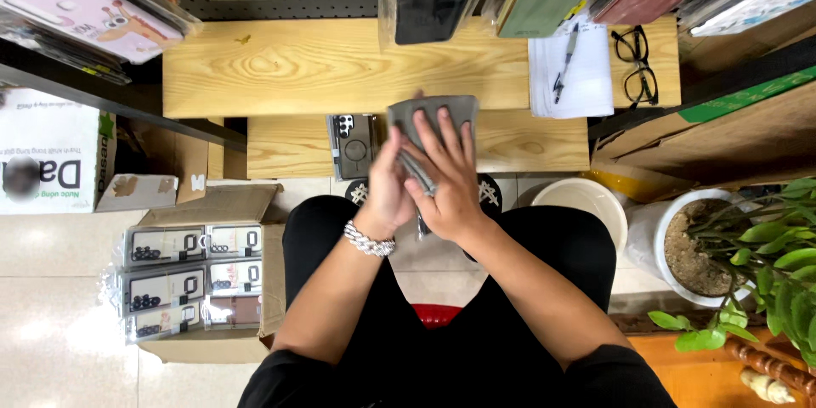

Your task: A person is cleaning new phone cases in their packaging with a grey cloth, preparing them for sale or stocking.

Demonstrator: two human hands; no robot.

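Observation:
Both my hands hold a grey phone case (433, 110) in front of me, above the lower wooden shelf (280, 146). My left hand (389, 187), with a silver bracelet at the wrist, grips the case from the left side. My right hand (446, 178) lies over the case's front with its fingers spread up across it. Just left of the hands, a dark phone case in clear packaging (352, 146) rests on the lower shelf. I sit on a red stool (435, 314), seen between my legs.
The upper wooden shelf (280, 64) carries a paper pad with a pen (569, 72) and black glasses (636, 64). Packaged phone cases hang above. A cardboard box of packaged lens protectors (191, 280) stands at left, a white bucket (586, 204) and potted plant (748, 246) at right.

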